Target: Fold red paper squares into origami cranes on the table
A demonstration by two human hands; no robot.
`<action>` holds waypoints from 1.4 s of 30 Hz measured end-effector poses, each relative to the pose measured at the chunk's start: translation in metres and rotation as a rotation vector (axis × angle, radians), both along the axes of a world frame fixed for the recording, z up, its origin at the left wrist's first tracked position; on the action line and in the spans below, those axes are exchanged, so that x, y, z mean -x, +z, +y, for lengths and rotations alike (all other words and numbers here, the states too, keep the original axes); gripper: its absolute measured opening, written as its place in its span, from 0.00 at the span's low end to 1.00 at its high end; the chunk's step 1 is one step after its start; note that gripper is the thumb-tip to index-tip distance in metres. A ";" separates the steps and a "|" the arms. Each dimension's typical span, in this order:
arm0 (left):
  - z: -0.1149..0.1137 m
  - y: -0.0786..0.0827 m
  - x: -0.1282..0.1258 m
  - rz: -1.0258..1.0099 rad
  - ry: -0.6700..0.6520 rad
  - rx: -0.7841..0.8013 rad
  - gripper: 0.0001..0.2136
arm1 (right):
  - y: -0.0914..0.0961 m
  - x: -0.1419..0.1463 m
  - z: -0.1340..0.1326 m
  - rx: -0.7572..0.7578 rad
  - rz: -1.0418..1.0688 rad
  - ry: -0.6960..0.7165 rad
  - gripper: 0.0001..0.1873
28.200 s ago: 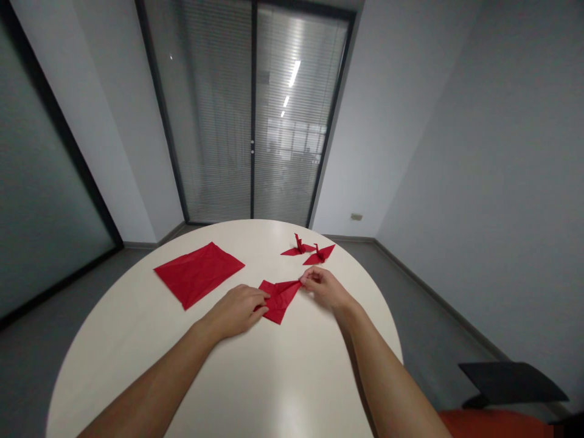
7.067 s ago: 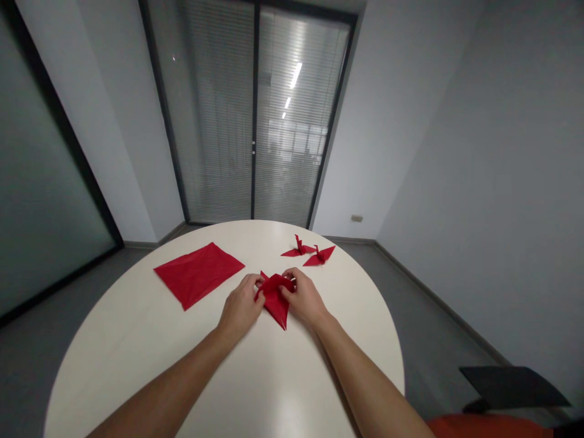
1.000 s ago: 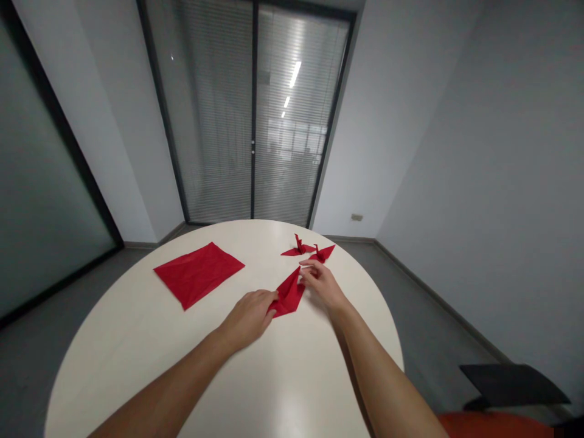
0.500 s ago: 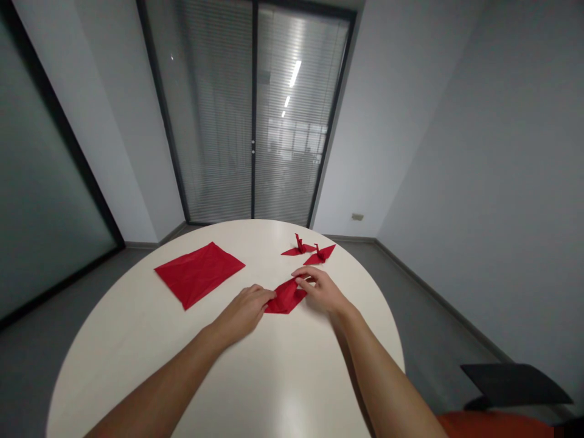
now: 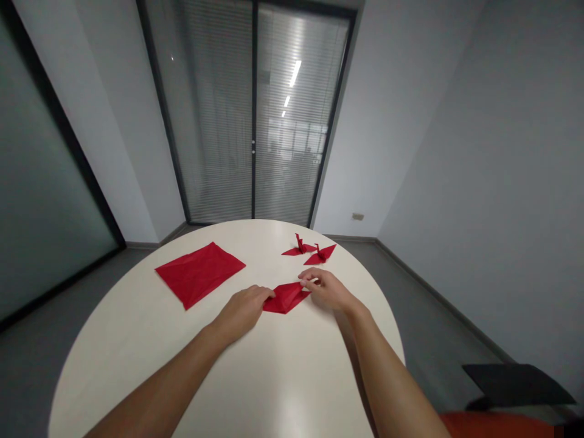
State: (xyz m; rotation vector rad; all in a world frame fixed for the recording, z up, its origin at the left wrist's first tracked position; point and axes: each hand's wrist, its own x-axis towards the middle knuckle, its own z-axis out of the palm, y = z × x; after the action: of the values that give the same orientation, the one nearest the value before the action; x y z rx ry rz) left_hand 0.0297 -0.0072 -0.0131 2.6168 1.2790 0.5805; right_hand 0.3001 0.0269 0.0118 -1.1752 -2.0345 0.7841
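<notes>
Red folded paper is held by the left hand; whether the right hand pinches its corner is unclear

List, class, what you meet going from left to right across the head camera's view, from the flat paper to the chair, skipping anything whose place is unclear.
Flat red paper, left hand, folded red paper, right hand, chair.

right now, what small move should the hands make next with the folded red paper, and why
Probably smooth the folded red paper down with the right hand: its middle looks slightly raised, this hand is at the paper's right end, and the left hand rests on its left end.
</notes>
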 end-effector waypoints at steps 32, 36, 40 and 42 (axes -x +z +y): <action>-0.008 0.003 -0.008 0.082 -0.082 -0.135 0.17 | -0.032 0.017 0.006 0.002 -0.053 -0.191 0.26; -0.008 -0.001 -0.008 0.057 -0.130 -0.122 0.18 | -0.028 0.025 0.004 -0.050 -0.153 -0.249 0.26; -0.008 -0.004 -0.007 0.062 -0.149 -0.078 0.21 | -0.017 0.036 -0.004 -0.286 -0.284 -0.297 0.21; -0.008 -0.004 -0.008 0.052 -0.151 -0.067 0.21 | -0.014 0.041 -0.009 -0.317 -0.293 -0.144 0.21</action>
State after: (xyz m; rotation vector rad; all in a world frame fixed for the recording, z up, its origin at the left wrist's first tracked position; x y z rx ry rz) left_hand 0.0373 -0.0153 -0.0170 2.7699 1.0812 0.5428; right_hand 0.2592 0.0180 -0.0024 -1.2885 -2.1764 0.2157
